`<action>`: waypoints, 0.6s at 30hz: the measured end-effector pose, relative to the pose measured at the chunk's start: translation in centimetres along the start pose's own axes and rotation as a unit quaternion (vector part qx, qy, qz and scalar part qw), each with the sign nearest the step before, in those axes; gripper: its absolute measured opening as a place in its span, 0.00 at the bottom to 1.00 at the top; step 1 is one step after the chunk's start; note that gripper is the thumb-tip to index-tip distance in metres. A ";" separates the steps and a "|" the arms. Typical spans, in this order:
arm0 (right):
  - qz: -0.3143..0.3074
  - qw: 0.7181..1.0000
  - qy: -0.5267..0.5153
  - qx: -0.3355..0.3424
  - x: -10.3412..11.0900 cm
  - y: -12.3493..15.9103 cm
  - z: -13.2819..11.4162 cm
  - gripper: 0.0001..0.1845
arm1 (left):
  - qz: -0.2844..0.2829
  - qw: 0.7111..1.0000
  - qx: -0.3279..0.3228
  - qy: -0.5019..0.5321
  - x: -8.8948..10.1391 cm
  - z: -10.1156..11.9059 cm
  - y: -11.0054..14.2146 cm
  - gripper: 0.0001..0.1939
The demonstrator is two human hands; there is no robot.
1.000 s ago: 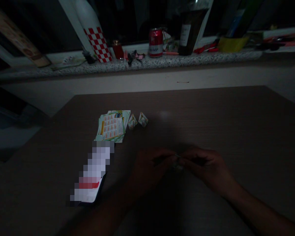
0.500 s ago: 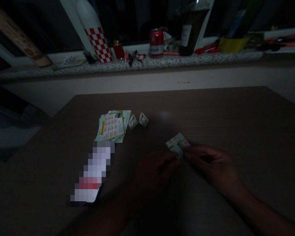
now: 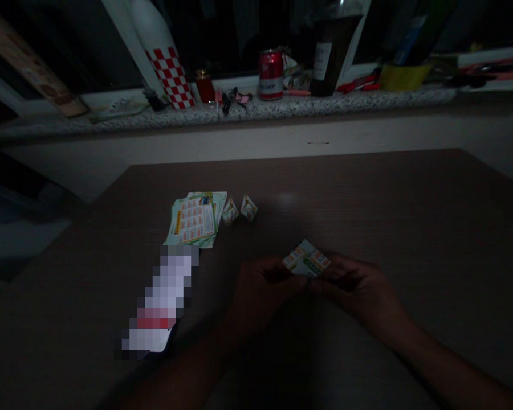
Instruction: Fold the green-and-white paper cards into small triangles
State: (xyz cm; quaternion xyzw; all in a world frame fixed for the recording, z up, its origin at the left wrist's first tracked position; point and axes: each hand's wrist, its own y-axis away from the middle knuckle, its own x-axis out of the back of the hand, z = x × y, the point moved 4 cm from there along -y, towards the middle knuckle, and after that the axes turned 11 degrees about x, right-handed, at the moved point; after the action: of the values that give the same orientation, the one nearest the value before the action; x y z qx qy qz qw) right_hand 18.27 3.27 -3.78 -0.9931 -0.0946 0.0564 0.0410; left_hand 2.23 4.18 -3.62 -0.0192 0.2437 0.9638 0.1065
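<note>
A small square of folded printed paper (image 3: 306,259), pale green with orange and yellow print, is pinched between both hands above the dark wooden table. My left hand (image 3: 260,290) grips its lower left edge, thumb on top. On the lower right edge, my right hand (image 3: 354,287) closes with its thumb and fingers. The fingertips beneath the paper are hidden. Farther back, two small folded paper pieces (image 3: 248,209) stand beside a loose stack of printed paper slips (image 3: 194,219) of similar colours.
A phone (image 3: 160,304) with a blurred screen lies left of my left hand, just below the stack. On the granite windowsill (image 3: 290,107) behind the table (image 3: 367,188) stand a red can (image 3: 271,74), a dark bottle (image 3: 322,62) and a red-and-white checked bottle (image 3: 171,74).
The folded paper has turned and shifted slightly left and toward me. My left hand has moved from its lower corner to its left edge, and both thumbs now meet at the near corner.
</note>
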 end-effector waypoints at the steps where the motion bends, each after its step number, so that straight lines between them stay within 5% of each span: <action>1: -0.006 1.000 0.006 -0.004 -0.1 0.0 0.0 0.06 | 0.006 1.000 -0.006 -0.016 0.1 0.1 0.1 0.07; 18: -0.002 1.000 0.019 -0.022 0.0 0.4 0.1 0.01 | -0.011 0.993 -0.007 -0.116 0.0 0.6 0.4 0.09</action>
State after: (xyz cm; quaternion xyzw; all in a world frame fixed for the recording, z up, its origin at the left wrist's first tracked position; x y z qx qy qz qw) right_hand 18.36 2.94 -3.88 -0.9944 -0.0974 0.0355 0.0209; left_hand 2.12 4.13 -2.95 0.0889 0.2226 0.9601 0.1443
